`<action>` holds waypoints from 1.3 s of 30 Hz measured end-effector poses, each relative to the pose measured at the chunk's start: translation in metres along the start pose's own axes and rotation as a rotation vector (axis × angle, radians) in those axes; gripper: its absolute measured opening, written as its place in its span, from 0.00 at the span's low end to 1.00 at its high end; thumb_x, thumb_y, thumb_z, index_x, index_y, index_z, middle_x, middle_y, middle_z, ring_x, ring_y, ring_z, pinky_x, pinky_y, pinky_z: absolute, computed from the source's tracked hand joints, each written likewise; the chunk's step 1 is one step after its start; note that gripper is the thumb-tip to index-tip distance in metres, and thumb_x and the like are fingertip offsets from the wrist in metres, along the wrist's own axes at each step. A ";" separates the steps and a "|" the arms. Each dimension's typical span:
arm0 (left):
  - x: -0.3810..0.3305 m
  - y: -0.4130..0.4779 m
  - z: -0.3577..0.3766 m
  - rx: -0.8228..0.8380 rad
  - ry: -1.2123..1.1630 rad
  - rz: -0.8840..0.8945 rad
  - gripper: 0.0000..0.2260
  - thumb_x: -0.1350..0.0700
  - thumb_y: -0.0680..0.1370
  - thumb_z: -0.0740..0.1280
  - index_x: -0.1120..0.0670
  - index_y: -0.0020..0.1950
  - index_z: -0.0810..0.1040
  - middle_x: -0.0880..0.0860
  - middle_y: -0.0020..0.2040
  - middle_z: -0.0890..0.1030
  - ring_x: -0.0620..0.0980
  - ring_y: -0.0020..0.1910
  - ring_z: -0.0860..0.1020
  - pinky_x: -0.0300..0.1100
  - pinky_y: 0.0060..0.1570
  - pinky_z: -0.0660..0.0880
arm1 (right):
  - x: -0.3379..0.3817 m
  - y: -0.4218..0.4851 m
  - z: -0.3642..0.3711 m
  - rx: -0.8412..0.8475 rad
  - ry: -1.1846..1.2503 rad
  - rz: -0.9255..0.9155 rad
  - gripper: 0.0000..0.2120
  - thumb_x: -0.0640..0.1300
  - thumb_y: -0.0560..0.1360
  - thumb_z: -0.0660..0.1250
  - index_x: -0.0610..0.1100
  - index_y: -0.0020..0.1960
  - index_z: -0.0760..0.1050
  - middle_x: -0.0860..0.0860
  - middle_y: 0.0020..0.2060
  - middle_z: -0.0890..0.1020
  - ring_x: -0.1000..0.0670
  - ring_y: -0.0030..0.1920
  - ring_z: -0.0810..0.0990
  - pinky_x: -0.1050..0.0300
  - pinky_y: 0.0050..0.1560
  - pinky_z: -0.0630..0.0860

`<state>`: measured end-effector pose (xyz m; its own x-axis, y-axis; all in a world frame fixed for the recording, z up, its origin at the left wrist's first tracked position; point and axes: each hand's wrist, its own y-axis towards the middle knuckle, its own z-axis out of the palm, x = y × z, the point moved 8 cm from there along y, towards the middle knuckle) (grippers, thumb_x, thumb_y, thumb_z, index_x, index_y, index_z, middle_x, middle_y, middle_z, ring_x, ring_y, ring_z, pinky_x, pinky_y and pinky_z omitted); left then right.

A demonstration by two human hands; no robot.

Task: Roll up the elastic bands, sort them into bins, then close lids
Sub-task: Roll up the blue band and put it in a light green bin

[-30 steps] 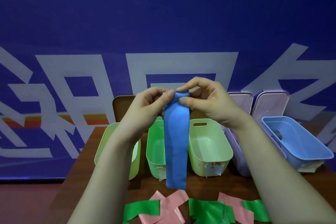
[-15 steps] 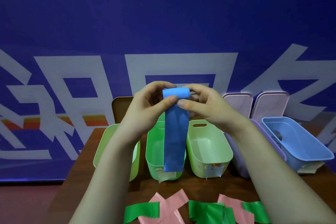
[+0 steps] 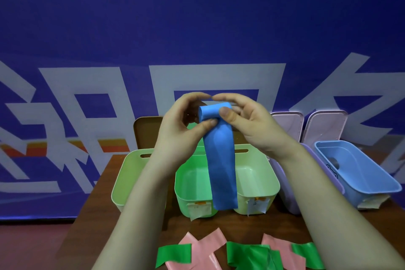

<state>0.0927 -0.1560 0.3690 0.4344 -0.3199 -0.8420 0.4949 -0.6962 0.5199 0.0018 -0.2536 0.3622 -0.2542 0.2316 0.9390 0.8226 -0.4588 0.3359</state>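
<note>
Both hands pinch our blue elastic band (image 3: 221,160) at centre frame, left hand (image 3: 182,129) and right hand (image 3: 247,125) gripping its rolled top, tail dangling over the green bins (image 3: 197,199).

left hand (image 3: 177,129): raised, thumb and fingers pinching blue band (image 3: 221,160) | right hand (image 3: 247,125): raised opposite, thumb pressing roll | fingertips meeting above | forearms angled inward

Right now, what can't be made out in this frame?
- Purple bin contents: head view, right arm covers it.
- Bin labels: too small to read.
- Pink and green bands: cut off by bottom edge.
- Blue band roll's back: hidden behind fingers.
</note>
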 end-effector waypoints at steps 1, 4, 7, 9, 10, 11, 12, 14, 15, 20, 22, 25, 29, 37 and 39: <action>0.001 0.000 0.001 0.001 -0.022 -0.020 0.18 0.65 0.71 0.73 0.48 0.56 0.77 0.50 0.49 0.80 0.52 0.50 0.80 0.46 0.51 0.79 | -0.001 0.000 0.000 0.005 0.029 0.003 0.10 0.39 0.77 0.61 0.45 0.58 0.72 0.51 0.46 0.84 0.55 0.46 0.83 0.62 0.47 0.79; 0.005 -0.003 0.005 0.047 -0.177 -0.120 0.19 0.67 0.71 0.72 0.51 0.59 0.76 0.50 0.52 0.80 0.48 0.52 0.80 0.38 0.49 0.78 | 0.002 -0.001 -0.003 -0.004 0.038 -0.024 0.08 0.41 0.74 0.64 0.45 0.53 0.74 0.52 0.44 0.84 0.55 0.46 0.83 0.63 0.46 0.78; 0.006 -0.008 0.006 0.078 -0.224 -0.189 0.17 0.54 0.71 0.71 0.51 0.60 0.76 0.51 0.55 0.80 0.45 0.52 0.81 0.35 0.48 0.77 | 0.009 -0.002 -0.006 -0.013 0.026 -0.072 0.11 0.41 0.71 0.66 0.45 0.53 0.73 0.49 0.45 0.83 0.54 0.47 0.82 0.60 0.51 0.78; 0.007 -0.008 0.006 0.043 -0.214 -0.232 0.16 0.44 0.70 0.66 0.50 0.55 0.78 0.54 0.53 0.81 0.49 0.53 0.81 0.36 0.47 0.78 | 0.012 -0.002 -0.006 -0.003 0.034 -0.095 0.10 0.36 0.73 0.66 0.44 0.54 0.73 0.48 0.46 0.83 0.53 0.48 0.82 0.59 0.53 0.78; 0.008 -0.008 0.005 0.023 -0.191 -0.248 0.17 0.42 0.70 0.65 0.49 0.52 0.79 0.55 0.51 0.82 0.50 0.52 0.81 0.35 0.45 0.78 | 0.013 -0.003 -0.005 0.003 0.025 -0.104 0.11 0.34 0.74 0.66 0.44 0.54 0.73 0.47 0.46 0.83 0.53 0.48 0.82 0.58 0.54 0.78; 0.008 -0.007 0.006 0.011 -0.162 -0.251 0.17 0.40 0.70 0.63 0.50 0.50 0.79 0.55 0.49 0.82 0.50 0.50 0.81 0.34 0.43 0.78 | 0.014 -0.003 -0.005 0.006 0.013 -0.112 0.11 0.32 0.74 0.65 0.44 0.53 0.73 0.47 0.46 0.83 0.52 0.48 0.82 0.58 0.54 0.78; 0.007 -0.006 0.006 0.004 -0.136 -0.241 0.18 0.39 0.70 0.63 0.50 0.49 0.79 0.55 0.47 0.82 0.49 0.47 0.81 0.34 0.41 0.78 | 0.015 -0.004 -0.004 0.009 0.004 -0.119 0.12 0.31 0.74 0.65 0.44 0.53 0.74 0.47 0.46 0.83 0.52 0.49 0.82 0.58 0.53 0.78; 0.003 -0.004 0.005 -0.010 -0.100 -0.200 0.17 0.41 0.71 0.64 0.53 0.49 0.79 0.53 0.42 0.82 0.44 0.41 0.80 0.34 0.38 0.77 | 0.017 -0.005 -0.004 0.015 -0.005 -0.137 0.13 0.30 0.73 0.66 0.45 0.52 0.75 0.48 0.46 0.83 0.50 0.50 0.82 0.56 0.54 0.78; 0.000 -0.003 0.004 -0.014 -0.091 -0.176 0.15 0.44 0.71 0.66 0.54 0.49 0.79 0.53 0.42 0.81 0.42 0.40 0.79 0.33 0.37 0.76 | 0.018 -0.006 -0.004 0.013 -0.014 -0.147 0.13 0.30 0.72 0.67 0.45 0.52 0.75 0.48 0.46 0.83 0.48 0.50 0.82 0.54 0.55 0.79; -0.004 -0.002 0.005 -0.005 -0.121 -0.109 0.14 0.50 0.70 0.68 0.54 0.53 0.78 0.53 0.47 0.83 0.43 0.45 0.82 0.33 0.40 0.77 | 0.022 -0.009 -0.010 -0.040 -0.001 -0.149 0.16 0.33 0.70 0.71 0.51 0.52 0.78 0.48 0.50 0.82 0.48 0.53 0.81 0.53 0.55 0.79; -0.007 -0.002 0.004 -0.021 -0.153 -0.085 0.14 0.51 0.70 0.68 0.55 0.53 0.78 0.51 0.47 0.82 0.43 0.45 0.82 0.34 0.43 0.77 | 0.019 -0.009 -0.010 -0.047 -0.019 -0.107 0.18 0.36 0.70 0.71 0.50 0.57 0.75 0.45 0.54 0.81 0.46 0.54 0.81 0.50 0.57 0.79; -0.009 -0.001 0.004 -0.035 -0.164 -0.066 0.14 0.52 0.70 0.69 0.56 0.53 0.78 0.51 0.46 0.82 0.43 0.45 0.81 0.36 0.45 0.78 | 0.015 -0.008 -0.005 0.016 -0.066 -0.031 0.14 0.38 0.73 0.68 0.46 0.58 0.75 0.50 0.49 0.84 0.49 0.51 0.83 0.51 0.51 0.80; -0.009 -0.002 0.001 -0.060 -0.123 -0.037 0.12 0.51 0.70 0.70 0.52 0.52 0.78 0.55 0.49 0.82 0.53 0.48 0.81 0.47 0.49 0.79 | 0.013 -0.008 -0.004 0.021 0.004 -0.006 0.10 0.43 0.74 0.66 0.47 0.55 0.77 0.51 0.45 0.85 0.51 0.48 0.84 0.54 0.49 0.80; -0.013 -0.006 0.005 -0.053 -0.012 0.081 0.12 0.56 0.71 0.73 0.43 0.50 0.78 0.49 0.47 0.80 0.51 0.48 0.79 0.54 0.48 0.79 | 0.010 -0.006 -0.005 -0.058 0.026 0.009 0.15 0.51 0.72 0.63 0.46 0.54 0.78 0.47 0.47 0.83 0.47 0.48 0.82 0.46 0.53 0.79; -0.013 -0.006 0.005 -0.054 -0.045 0.081 0.13 0.59 0.71 0.74 0.45 0.51 0.78 0.50 0.48 0.80 0.51 0.49 0.79 0.52 0.49 0.79 | 0.011 -0.006 -0.005 -0.053 0.024 0.001 0.15 0.50 0.72 0.65 0.45 0.56 0.78 0.45 0.50 0.83 0.45 0.50 0.82 0.43 0.54 0.78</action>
<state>0.0806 -0.1510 0.3758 0.4409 -0.4033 -0.8018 0.4997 -0.6318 0.5926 -0.0087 -0.2528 0.3705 -0.2661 0.2113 0.9405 0.7947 -0.5042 0.3381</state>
